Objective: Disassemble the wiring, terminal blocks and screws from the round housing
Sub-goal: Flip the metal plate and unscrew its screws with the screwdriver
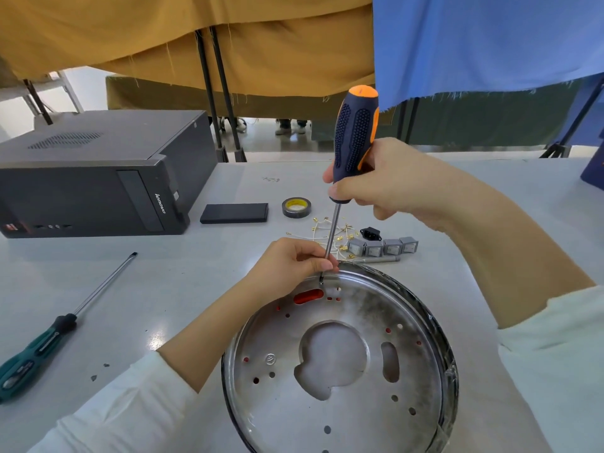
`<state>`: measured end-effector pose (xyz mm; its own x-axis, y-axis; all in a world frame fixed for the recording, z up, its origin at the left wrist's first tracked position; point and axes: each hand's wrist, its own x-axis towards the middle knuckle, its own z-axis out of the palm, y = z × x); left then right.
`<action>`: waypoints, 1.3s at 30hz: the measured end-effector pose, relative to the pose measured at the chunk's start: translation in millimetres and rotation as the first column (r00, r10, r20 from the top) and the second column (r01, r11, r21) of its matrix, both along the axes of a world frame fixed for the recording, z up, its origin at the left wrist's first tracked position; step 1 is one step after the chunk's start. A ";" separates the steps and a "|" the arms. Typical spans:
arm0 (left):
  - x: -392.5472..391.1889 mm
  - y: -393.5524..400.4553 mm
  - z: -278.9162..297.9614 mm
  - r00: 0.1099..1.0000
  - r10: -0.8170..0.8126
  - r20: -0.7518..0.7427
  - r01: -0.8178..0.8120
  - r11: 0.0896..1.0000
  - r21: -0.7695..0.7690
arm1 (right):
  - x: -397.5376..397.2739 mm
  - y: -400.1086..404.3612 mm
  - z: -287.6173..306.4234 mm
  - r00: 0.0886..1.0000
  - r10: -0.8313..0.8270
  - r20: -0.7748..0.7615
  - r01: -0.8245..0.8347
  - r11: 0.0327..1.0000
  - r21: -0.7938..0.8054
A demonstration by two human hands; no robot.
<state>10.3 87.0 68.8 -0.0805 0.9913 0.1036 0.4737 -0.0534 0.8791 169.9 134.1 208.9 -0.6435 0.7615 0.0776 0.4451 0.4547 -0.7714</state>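
Left edge, lower left: one green-handled screwdriver [49, 325] lying idle on the table [183, 276]. Upper left: one black PC tower [98, 178]; right of it one flat black case [234, 213], one tape roll [296, 207].

Centre: left hand [294, 259] pinches the shaft of the orange-black screwdriver [354, 138] low down, steering the tip. Tip sits at the far inner rim of the round housing [340, 364], bottom centre-right of frame. The screw itself is too small to confirm.

Right hand [385, 188] clamped round the handle's lower end, tool upright.

Step, as judged: undoing a rim screw, late in the task, since the housing looks stripped. Next move likely needs downward pressure, counter-clockwise turns, left fingers keeping the tip seated, then lifting the screw out.

Behind the housing, centre-right: one heap of white wires [330, 233] with brass terminals, count unclear; four grey switches [382, 246]; one black socket [371, 233]; one pen-like tool [376, 259].
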 end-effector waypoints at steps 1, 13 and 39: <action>0.0 0.5 -0.4 1.000 0.014 0.010 -0.014 1.000 0.002 | -2.1 -1.7 -3.2 0.998 -0.036 0.046 0.030 0.991 0.128; -0.8 1.8 -5.4 0.997 0.075 -0.003 -0.075 0.997 0.032 | -2.2 0.3 4.3 0.999 0.042 -0.020 -0.043 0.997 -0.071; 1.5 -2.3 -2.1 0.993 0.009 -0.118 -0.004 0.999 0.048 | -5.0 3.6 -17.1 0.998 -0.029 -0.062 0.042 0.977 0.209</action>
<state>11.8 84.7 66.7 -0.0715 0.9846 0.1595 0.5743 -0.0901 0.8137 164.9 137.8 191.8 -0.6061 0.7465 0.2745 0.4211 0.5939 -0.6855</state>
